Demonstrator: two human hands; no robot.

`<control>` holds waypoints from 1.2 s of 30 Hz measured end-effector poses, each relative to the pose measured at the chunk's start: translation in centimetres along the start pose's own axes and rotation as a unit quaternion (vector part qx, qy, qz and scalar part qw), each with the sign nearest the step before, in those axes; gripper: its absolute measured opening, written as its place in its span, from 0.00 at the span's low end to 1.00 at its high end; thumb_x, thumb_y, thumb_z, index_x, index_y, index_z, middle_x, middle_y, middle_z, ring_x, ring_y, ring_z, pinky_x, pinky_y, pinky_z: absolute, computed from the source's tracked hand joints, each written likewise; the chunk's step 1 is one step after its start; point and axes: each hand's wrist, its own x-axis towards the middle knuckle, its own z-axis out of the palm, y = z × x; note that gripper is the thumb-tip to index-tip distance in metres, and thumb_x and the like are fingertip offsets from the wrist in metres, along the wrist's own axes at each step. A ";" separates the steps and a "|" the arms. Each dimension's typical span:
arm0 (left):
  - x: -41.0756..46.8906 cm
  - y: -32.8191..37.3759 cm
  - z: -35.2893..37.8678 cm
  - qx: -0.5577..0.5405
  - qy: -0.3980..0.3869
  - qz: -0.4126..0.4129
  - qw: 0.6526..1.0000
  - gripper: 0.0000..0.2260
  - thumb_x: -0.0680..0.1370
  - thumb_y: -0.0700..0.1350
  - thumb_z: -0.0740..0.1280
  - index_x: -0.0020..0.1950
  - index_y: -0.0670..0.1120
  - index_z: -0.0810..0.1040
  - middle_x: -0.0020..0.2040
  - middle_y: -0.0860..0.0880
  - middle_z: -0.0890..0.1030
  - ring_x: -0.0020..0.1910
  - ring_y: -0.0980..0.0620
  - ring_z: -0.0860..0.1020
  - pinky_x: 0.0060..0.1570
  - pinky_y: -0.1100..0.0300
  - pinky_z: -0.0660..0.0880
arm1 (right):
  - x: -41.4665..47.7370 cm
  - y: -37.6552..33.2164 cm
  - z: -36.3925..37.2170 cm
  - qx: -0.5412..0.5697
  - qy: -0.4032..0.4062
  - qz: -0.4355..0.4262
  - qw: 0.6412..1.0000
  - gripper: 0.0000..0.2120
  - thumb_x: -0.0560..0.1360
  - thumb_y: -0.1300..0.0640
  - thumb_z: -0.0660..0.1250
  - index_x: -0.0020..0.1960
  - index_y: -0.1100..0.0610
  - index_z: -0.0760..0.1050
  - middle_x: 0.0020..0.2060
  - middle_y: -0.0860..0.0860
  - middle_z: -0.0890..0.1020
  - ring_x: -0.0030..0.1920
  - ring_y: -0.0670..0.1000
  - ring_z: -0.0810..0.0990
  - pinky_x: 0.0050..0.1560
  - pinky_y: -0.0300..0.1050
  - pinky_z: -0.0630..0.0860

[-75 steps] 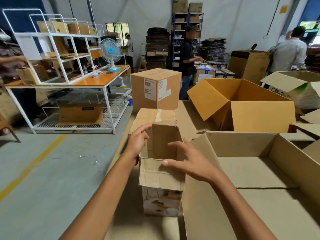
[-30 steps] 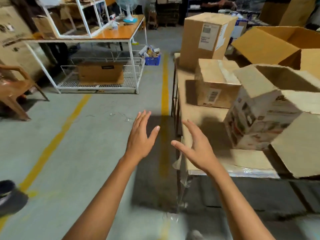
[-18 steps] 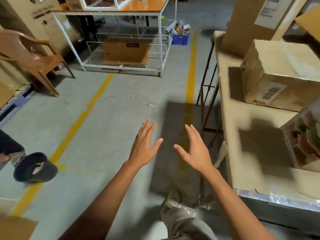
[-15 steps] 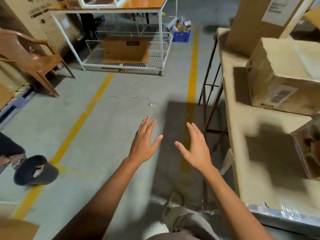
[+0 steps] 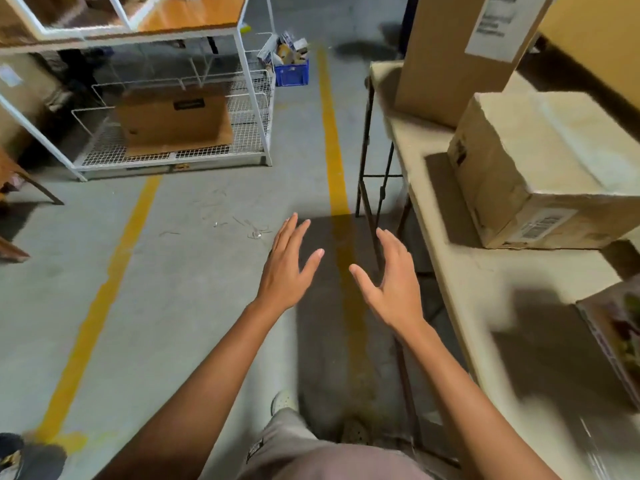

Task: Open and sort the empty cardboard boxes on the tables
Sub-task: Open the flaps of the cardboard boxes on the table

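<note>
My left hand (image 5: 288, 265) and my right hand (image 5: 392, 284) hover over the concrete floor, fingers spread, holding nothing. They are left of the table (image 5: 485, 289), apart from every box. On the table a closed taped cardboard box (image 5: 540, 168) with a barcode label lies at the right. Behind it stands a tall closed box (image 5: 460, 46) with a white label. A printed box (image 5: 616, 337) shows only its corner at the right edge.
A white wire rack (image 5: 194, 147) with an orange top stands at the back left, a flat brown box (image 5: 173, 116) on its lower shelf. A blue crate (image 5: 291, 71) sits behind it. Yellow floor lines (image 5: 334, 150) run ahead. A dark bin (image 5: 31, 459) is at bottom left.
I let go of the small box and turned left and down toward the floor. Both hands stay spread and empty; the view has shifted slightly, the chair and bin sliding toward the left edge.
</note>
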 end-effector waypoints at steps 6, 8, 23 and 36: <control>12.1 1.9 1.4 -0.036 -0.039 0.113 0.992 0.27 0.81 0.55 0.59 0.78 0.46 0.64 0.80 0.47 0.59 0.79 0.51 0.56 0.77 0.52 0.56 | 7.7 -0.2 -1.9 -0.033 0.122 0.030 0.992 0.35 0.77 0.41 0.64 0.77 0.58 0.63 0.74 0.55 0.68 0.75 0.53 0.65 0.75 0.46 0.62; 16.2 3.4 1.9 -0.047 -0.057 0.160 0.984 0.26 0.81 0.55 0.59 0.77 0.45 0.64 0.79 0.46 0.61 0.79 0.50 0.57 0.76 0.53 0.56 | 9.7 -0.2 -2.8 -0.047 0.165 0.051 0.984 0.33 0.77 0.42 0.65 0.77 0.58 0.63 0.74 0.54 0.68 0.74 0.52 0.65 0.73 0.42 0.60; 38.5 21.2 8.6 -0.079 -0.192 0.432 0.877 0.25 0.82 0.56 0.58 0.76 0.46 0.65 0.75 0.45 0.67 0.75 0.48 0.63 0.73 0.49 0.62 | 18.1 4.0 -14.6 -0.185 0.432 0.273 0.839 0.29 0.77 0.49 0.70 0.74 0.55 0.67 0.74 0.56 0.68 0.74 0.56 0.64 0.72 0.51 0.62; 47.1 32.4 24.4 -0.061 -0.498 0.100 0.859 0.26 0.81 0.56 0.64 0.73 0.41 0.69 0.73 0.43 0.70 0.69 0.42 0.71 0.63 0.51 0.67 | 16.7 15.5 -19.9 0.170 0.450 0.502 0.719 0.50 0.64 0.32 0.75 0.78 0.49 0.57 0.69 0.52 0.74 0.65 0.58 0.76 0.64 0.61 0.74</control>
